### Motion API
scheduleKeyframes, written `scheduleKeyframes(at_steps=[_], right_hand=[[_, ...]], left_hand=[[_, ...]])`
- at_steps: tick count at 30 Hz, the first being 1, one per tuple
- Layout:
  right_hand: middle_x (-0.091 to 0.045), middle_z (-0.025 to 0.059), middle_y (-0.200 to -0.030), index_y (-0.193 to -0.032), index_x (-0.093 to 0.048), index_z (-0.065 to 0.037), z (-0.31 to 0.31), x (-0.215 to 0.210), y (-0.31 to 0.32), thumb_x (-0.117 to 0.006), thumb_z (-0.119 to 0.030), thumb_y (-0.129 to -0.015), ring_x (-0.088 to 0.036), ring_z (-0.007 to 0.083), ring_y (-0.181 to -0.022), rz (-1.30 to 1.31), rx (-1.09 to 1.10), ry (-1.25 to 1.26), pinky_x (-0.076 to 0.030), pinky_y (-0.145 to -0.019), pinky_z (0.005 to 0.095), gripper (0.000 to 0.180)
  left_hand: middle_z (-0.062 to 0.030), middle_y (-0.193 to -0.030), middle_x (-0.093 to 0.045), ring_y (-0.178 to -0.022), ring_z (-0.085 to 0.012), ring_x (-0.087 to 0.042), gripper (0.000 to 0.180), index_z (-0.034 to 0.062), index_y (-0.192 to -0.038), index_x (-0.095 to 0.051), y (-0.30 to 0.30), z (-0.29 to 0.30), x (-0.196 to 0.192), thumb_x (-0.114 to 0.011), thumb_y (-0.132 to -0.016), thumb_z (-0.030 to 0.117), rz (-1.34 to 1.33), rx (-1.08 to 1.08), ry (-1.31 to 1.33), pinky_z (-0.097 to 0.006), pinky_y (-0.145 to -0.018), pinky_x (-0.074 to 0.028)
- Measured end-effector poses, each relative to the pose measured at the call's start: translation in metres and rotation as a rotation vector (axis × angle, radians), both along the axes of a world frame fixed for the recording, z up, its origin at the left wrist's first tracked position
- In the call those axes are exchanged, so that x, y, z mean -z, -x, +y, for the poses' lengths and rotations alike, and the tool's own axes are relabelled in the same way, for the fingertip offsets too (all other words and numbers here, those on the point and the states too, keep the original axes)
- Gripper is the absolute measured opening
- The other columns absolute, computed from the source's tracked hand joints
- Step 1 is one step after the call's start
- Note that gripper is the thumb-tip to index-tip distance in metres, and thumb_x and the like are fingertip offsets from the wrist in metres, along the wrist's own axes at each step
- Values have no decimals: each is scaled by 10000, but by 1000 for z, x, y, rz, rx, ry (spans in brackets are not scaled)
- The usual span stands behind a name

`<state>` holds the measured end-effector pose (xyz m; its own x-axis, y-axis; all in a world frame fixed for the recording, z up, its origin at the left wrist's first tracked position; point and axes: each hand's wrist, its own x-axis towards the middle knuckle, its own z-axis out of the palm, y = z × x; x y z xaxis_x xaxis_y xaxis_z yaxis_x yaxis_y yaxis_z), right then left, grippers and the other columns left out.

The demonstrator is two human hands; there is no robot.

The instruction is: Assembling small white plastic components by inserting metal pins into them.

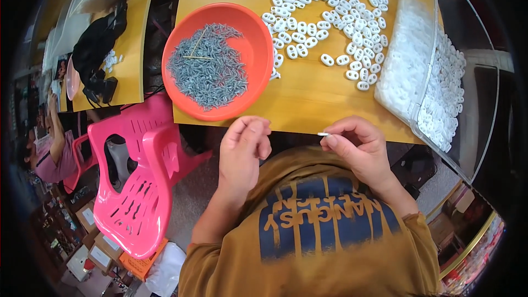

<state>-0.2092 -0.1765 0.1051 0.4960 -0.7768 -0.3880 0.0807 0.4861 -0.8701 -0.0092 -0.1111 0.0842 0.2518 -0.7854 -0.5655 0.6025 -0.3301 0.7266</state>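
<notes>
Between the thumb and forefinger of my right hand (357, 146) is a small white plastic two-hole piece (323, 134), seen nearly edge-on just off the table's front edge. My left hand (246, 148) is closed, thumb against curled fingers; whatever it may hold is hidden. Beyond the left hand stands a red-orange bowl (257, 38) of small grey screws (206, 74), with two thin tan sticks (197, 56) lying on top. Many loose white two-hole pieces (352, 22) lie spread over the yellow wooden table (308, 99).
A transparent plastic bin (421, 85) heaped with white pieces stands at the table's right. On the left are a pink plastic chair (135, 187) and a second table (132, 49) with a black cloth-like item (102, 49). Another person (52, 154) sits at the far left.
</notes>
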Motion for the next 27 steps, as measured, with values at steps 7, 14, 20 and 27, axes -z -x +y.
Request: scheduleKeyframes(at_steps=[7,14,20,27], right_hand=[[-617,26,-855,-949,-591,-4,-4,7,-5,-604,-33,-836,-575,70,-778,-26,-7,-40,-464,-708,199,117],[-608,26,-828,-891,-590,-19,-11,24,-5,-601,5,-812,-560,80,-724,139,110,257,-449,-625,215,84],[-586,73,-750,-823,-579,-32,-24,43,-5,-620,57,-713,-571,197,-657,335,128,764,-444,-584,280,147],[-580,82,-730,-799,-567,-47,-27,46,-8,-614,68,-657,-572,240,-651,360,92,977,-443,-571,315,188]], left_hand=[[4,-735,-515,-440,-56,-360,337,39,-1007,-527,-17,-12,-1,-387,-949,339,234,-111,-108,-198,-411,-277],[-9,-698,-546,-434,-79,-398,251,77,-874,-509,-45,-5,5,-393,-953,286,241,-211,-81,-221,-409,-304],[-22,-671,-523,-411,-78,-390,274,53,-902,-522,-46,3,1,-381,-955,282,163,-250,-139,-211,-379,-295],[-45,-694,-574,-482,-56,-468,116,-10,-927,-561,-26,6,-18,-505,-882,82,-435,187,-117,-183,-441,-366]])
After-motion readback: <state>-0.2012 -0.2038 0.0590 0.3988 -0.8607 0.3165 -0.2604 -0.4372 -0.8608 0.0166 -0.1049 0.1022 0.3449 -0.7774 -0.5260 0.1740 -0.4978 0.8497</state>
